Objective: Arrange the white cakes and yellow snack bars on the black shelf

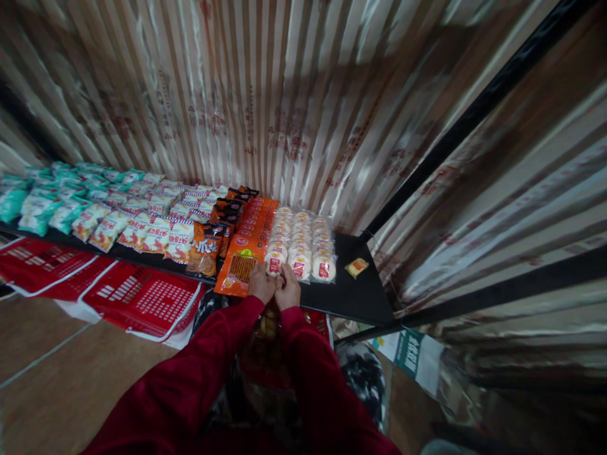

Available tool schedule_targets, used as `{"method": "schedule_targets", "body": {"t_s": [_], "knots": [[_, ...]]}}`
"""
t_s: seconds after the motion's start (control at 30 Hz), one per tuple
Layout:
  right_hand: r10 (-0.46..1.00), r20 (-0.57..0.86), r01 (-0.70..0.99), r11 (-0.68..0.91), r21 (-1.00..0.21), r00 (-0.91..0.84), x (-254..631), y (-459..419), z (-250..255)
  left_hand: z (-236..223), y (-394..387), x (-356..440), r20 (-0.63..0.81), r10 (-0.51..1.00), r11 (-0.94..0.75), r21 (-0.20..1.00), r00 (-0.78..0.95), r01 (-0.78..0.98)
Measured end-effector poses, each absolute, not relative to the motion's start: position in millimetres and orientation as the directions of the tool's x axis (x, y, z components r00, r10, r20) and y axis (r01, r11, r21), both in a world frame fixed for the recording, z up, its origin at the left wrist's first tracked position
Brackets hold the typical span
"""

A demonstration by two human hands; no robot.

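Observation:
My left hand (pixel 262 284) and my right hand (pixel 288 288) meet at the near edge of the black shelf, fingers closed on the lower edge of a clear-wrapped rice cracker pack (pixel 275 261). This pack lies at the front of the left of three columns of round white rice crackers (pixel 300 246). Against my left hand's side lies a flat orange snack bag (pixel 243 253) with brown sticks pictured on it. My fingertips partly hide the pack's lower edge.
Left along the black shelf (pixel 346 294) stand orange-black snack bags (pixel 205 249), white shrimp snack bags (pixel 156 235) and teal bags (pixel 40 212). A small yellow packet (pixel 356 266) lies at right. Black frame bars (pixel 455 120) and a striped curtain (pixel 227 95) stand behind; red bags (pixel 147 294) hang below.

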State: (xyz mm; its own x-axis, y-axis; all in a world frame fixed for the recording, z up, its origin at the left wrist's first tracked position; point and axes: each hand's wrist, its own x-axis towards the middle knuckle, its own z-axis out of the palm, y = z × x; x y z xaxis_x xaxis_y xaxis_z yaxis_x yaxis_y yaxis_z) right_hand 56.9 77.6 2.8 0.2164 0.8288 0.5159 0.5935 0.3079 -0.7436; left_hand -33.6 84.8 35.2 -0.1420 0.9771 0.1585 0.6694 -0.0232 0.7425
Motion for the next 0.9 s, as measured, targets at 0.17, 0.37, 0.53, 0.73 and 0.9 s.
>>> {"method": "schedule_targets", "body": {"t_s": [0.17,0.37,0.53,0.73,0.9], "knots": [[0.834,0.514,0.597,0.312,-0.739,0.202,61,82,-2,36,83,-30,0.163,0.981,-0.049,0.74,-0.108,0.671],[0.782,0.607,0.634,0.397,-0.663,0.146,68,74,0,34,76,-30,0.261,0.965,-0.158,0.67,-0.031,0.725],[0.722,0.681,0.827,0.309,-0.47,0.118,86,65,6,36,69,-29,0.336,0.938,-0.257,0.503,0.087,0.825],[0.802,0.596,0.928,0.189,-0.32,0.043,105,71,-5,46,64,-18,0.262,0.947,-0.278,0.387,0.183,0.879],[0.784,0.619,0.905,0.296,-0.306,-0.047,115,77,-14,36,63,-14,0.277,0.941,-0.296,0.391,0.195,0.872]]}}
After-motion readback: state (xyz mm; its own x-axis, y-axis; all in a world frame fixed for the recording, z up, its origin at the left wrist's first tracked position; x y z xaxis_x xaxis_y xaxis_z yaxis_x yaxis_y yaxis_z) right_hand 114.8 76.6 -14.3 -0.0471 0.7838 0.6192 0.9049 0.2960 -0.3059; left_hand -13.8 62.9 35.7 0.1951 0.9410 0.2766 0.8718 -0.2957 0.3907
